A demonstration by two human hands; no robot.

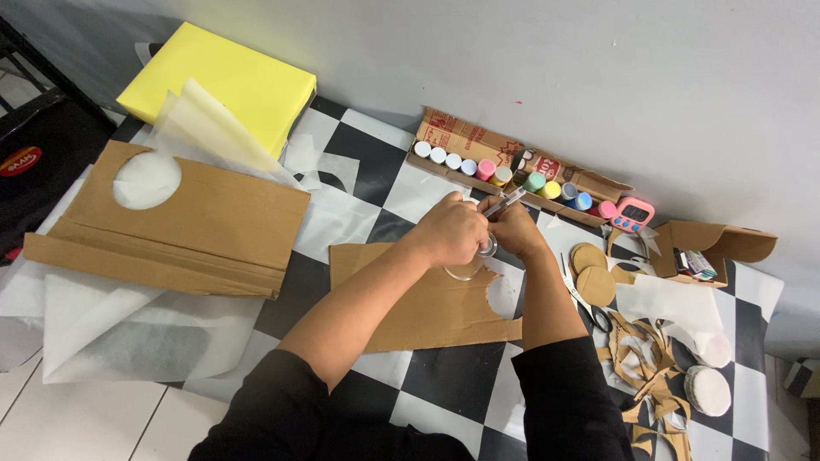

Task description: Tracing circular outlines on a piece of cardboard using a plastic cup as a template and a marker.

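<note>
The bench (431, 376) has a black and white checker cover. Far to the left of the fingers lies one big folded cardboard sheet (196, 218) with a round hole, and behind it one yellow foam block (224, 81). Directly under the hands lies one smaller cardboard piece (418, 307) with a round cut at its right edge. Behind the fingers stands one open box (478, 141) with about ten small paint pots (504, 175) in a row. To the right are two cardboard discs (591, 273), one pink timer (634, 213) and one pair of scissors (589, 309).

The left hand (451, 230) is closed around a clear round object (485, 248). The right hand (517, 226) has its fingers closed on a pen (506, 202), and both hands touch each other above the smaller cardboard.
</note>
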